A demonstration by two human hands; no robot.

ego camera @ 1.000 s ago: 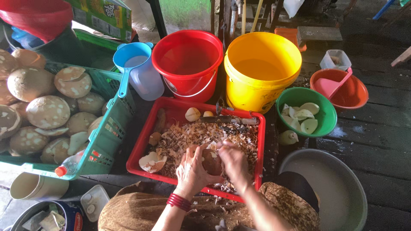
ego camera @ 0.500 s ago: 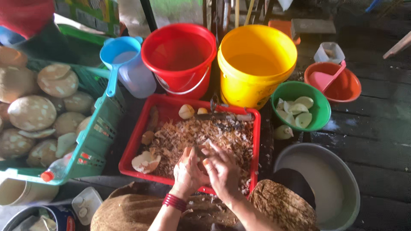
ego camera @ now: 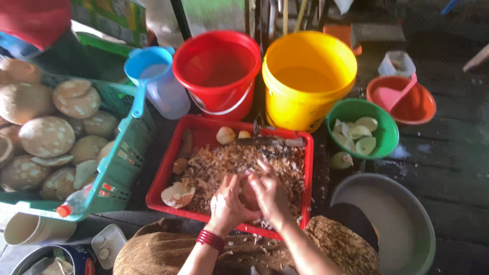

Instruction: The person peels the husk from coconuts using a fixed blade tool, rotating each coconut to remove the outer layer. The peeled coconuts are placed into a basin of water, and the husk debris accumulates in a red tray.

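My left hand (ego camera: 227,203) and my right hand (ego camera: 269,191) meet over the near side of a red tray (ego camera: 168,170) and together grip a small brown-skinned coconut piece (ego camera: 248,195), mostly hidden between the fingers. The tray is full of brown peelings (ego camera: 224,163). White peeled pieces (ego camera: 225,135) lie at its far edge, and a broken white shell piece (ego camera: 177,194) lies at its near left. A red bangle (ego camera: 211,239) circles my left wrist.
Behind the tray stand a red bucket (ego camera: 218,71), a yellow bucket (ego camera: 307,76) and a blue scoop jug (ego camera: 153,84). A green bowl (ego camera: 382,127) holds white pieces; a grey basin (ego camera: 407,229) sits near right. A green crate (ego camera: 119,168) of husked coconuts is on the left.
Both hands have stayed together over the tray, turning the piece between the fingers. The view has shifted slightly; nothing else has moved.
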